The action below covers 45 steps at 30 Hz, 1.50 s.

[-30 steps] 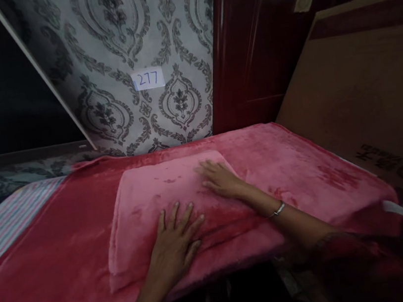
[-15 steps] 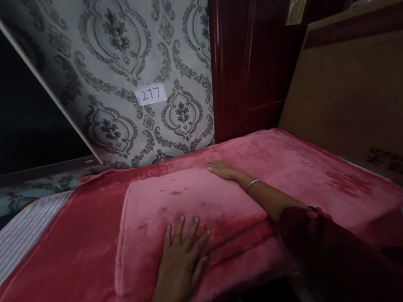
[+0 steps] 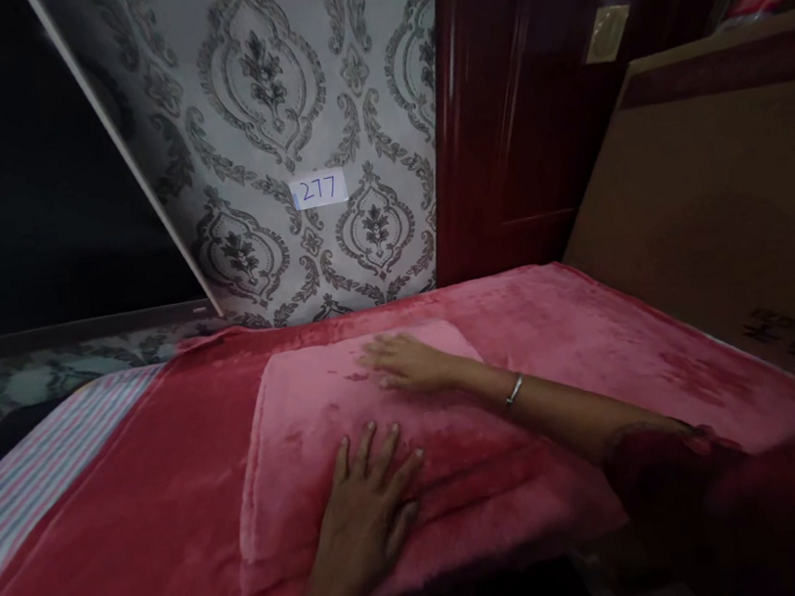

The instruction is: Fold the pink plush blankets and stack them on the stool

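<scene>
Your left hand [image 3: 365,515] and right hand [image 3: 408,364] are palm-down, fingers outstretched, on the folded pink blanket [image 3: 345,399], which lies on a larger red-pink blanket [image 3: 136,493]. A patterned wall [image 3: 389,131] bounds the far edge; a cardboard box [image 3: 730,192] crowds the right, a dark screen [image 3: 25,173] the far left.

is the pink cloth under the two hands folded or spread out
Folded: the pink cloth lies as a compact, layered block, with stacked edges showing along its left and near sides, atop wider red bedding.
</scene>
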{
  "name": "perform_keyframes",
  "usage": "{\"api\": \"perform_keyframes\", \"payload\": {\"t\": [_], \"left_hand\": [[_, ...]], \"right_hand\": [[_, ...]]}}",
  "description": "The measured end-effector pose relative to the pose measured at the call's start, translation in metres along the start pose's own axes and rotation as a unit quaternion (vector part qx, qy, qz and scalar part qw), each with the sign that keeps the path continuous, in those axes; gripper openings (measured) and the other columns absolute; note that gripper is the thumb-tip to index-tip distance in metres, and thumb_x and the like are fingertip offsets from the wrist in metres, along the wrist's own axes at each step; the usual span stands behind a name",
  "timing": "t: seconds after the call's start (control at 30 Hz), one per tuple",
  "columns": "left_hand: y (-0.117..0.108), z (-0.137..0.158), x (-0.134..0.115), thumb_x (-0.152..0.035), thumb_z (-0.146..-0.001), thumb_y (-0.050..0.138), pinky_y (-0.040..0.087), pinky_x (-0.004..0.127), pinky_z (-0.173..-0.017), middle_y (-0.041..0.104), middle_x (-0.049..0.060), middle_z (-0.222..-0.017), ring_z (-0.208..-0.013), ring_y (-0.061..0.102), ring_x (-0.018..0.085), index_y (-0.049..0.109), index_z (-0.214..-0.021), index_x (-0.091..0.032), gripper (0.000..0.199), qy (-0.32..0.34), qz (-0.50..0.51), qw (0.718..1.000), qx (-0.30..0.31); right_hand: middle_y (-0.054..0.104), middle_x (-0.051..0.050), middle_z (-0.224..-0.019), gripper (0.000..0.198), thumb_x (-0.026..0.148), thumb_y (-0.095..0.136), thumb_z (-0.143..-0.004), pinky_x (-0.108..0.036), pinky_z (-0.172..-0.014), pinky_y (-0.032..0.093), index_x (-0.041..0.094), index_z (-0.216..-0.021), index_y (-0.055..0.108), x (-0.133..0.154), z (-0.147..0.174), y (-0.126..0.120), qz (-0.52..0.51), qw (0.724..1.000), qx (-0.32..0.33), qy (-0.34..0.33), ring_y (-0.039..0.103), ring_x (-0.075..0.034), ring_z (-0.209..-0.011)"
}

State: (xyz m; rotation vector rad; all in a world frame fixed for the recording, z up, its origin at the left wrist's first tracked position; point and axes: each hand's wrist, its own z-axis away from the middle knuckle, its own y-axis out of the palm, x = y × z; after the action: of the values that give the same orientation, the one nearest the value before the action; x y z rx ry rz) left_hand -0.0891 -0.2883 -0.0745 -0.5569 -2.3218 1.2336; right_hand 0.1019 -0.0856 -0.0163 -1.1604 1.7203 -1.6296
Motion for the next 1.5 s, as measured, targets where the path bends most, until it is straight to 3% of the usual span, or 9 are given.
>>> {"api": "perform_keyframes", "payload": {"t": [0.13, 0.4, 0.57, 0.7, 0.9, 1.03, 1.17, 1.33, 1.5], "left_hand": [[0.001, 0.001, 0.001, -0.028, -0.089, 0.063, 0.024, 0.058, -0.118, 0.043, 0.003, -0.161, -0.148, 0.033, 0.035, 0.052, -0.147, -0.037, 0.060, 0.003, 0.005, 1.000, 0.008], [0.001, 0.003, 0.000, -0.026, -0.088, 0.065, 0.021, 0.057, -0.122, 0.040, 0.001, -0.163, -0.149, 0.033, 0.033, 0.049, -0.150, -0.038, 0.065, -0.017, 0.042, 0.999, 0.029], [0.001, 0.003, 0.000, -0.027, -0.089, 0.065, 0.024, 0.059, -0.120, 0.040, 0.001, -0.163, -0.149, 0.033, 0.034, 0.050, -0.149, -0.037, 0.063, -0.018, 0.041, 0.998, 0.037], [-0.001, 0.002, -0.001, -0.027, -0.089, 0.065, 0.029, 0.061, -0.117, 0.043, 0.002, -0.161, -0.148, 0.035, 0.035, 0.051, -0.148, -0.037, 0.062, -0.021, 0.048, 0.998, 0.038], [-0.001, 0.001, -0.002, -0.026, -0.091, 0.063, 0.031, 0.061, -0.117, 0.045, 0.005, -0.159, -0.148, 0.036, 0.035, 0.055, -0.145, -0.036, 0.056, -0.028, 0.060, 0.998, 0.023], [-0.002, 0.010, -0.002, -0.027, -0.093, 0.059, 0.034, 0.057, -0.118, 0.051, 0.008, -0.154, -0.144, 0.043, 0.031, 0.061, -0.140, -0.032, 0.047, -0.018, 0.084, 0.996, -0.015], [-0.020, 0.002, 0.007, -0.025, -0.100, 0.046, 0.039, 0.049, -0.118, 0.063, 0.008, -0.141, -0.136, 0.054, 0.024, 0.068, -0.129, -0.025, 0.037, -0.045, 0.141, 0.988, -0.048], [-0.030, -0.065, 0.050, -0.034, -0.103, 0.037, 0.038, 0.047, -0.119, 0.049, 0.011, -0.156, -0.145, 0.045, 0.022, 0.045, -0.153, -0.019, 0.052, -0.075, 0.233, 0.968, 0.049], [0.012, -0.114, 0.108, -0.044, -0.104, 0.033, 0.020, 0.056, -0.124, 0.033, 0.014, -0.165, -0.155, 0.026, 0.026, 0.038, -0.157, -0.018, 0.059, -0.165, 0.170, 0.940, 0.244]], "right_hand": [[0.018, 0.000, -0.170, 0.061, 0.053, 0.040, -0.104, -0.048, -0.127, 0.007, 0.033, -0.161, 0.032, 0.013, -0.011, 0.015, 0.010, 0.998, 0.046, -0.030, 0.014, -0.027, -0.157], [0.038, -0.003, -0.163, 0.057, 0.051, 0.032, -0.105, -0.047, -0.124, 0.022, 0.029, -0.156, 0.042, -0.056, -0.029, 0.016, -0.021, 0.988, 0.018, 0.153, 0.034, -0.024, -0.151], [0.052, -0.008, -0.153, 0.055, 0.046, 0.027, -0.106, -0.045, -0.119, 0.031, 0.023, -0.145, 0.059, -0.059, -0.027, 0.021, -0.004, 0.971, -0.025, 0.237, 0.045, -0.027, -0.143], [0.045, -0.010, -0.159, 0.057, 0.044, 0.027, -0.106, -0.046, -0.122, 0.027, 0.019, -0.152, 0.050, -0.054, -0.028, 0.015, 0.002, 0.966, -0.024, 0.259, 0.038, -0.028, -0.148], [0.021, -0.012, -0.169, 0.067, 0.056, 0.035, -0.103, -0.057, -0.124, 0.017, 0.024, -0.162, 0.031, -0.015, -0.032, -0.002, 0.004, 0.969, -0.003, 0.248, 0.015, -0.033, -0.157], [0.018, -0.011, -0.170, 0.068, 0.059, 0.036, -0.103, -0.057, -0.123, 0.017, 0.027, -0.162, 0.028, 0.037, -0.017, 0.015, -0.002, 0.985, -0.013, 0.170, 0.013, -0.033, -0.157], [0.019, -0.012, -0.170, 0.066, 0.054, 0.040, -0.103, -0.058, -0.123, 0.015, 0.025, -0.162, 0.030, 0.066, 0.001, 0.038, 0.000, 0.988, -0.020, 0.156, 0.015, -0.033, -0.157], [0.020, -0.013, -0.169, 0.065, 0.042, 0.044, -0.102, -0.058, -0.124, 0.014, 0.023, -0.162, 0.029, 0.067, 0.005, 0.047, 0.013, 0.987, -0.040, 0.153, 0.014, -0.033, -0.157], [0.023, -0.012, -0.169, 0.065, 0.051, 0.038, -0.103, -0.056, -0.125, 0.014, 0.019, -0.160, 0.035, 0.067, 0.005, 0.050, 0.011, 0.986, -0.062, 0.158, 0.016, -0.032, -0.156]]}}
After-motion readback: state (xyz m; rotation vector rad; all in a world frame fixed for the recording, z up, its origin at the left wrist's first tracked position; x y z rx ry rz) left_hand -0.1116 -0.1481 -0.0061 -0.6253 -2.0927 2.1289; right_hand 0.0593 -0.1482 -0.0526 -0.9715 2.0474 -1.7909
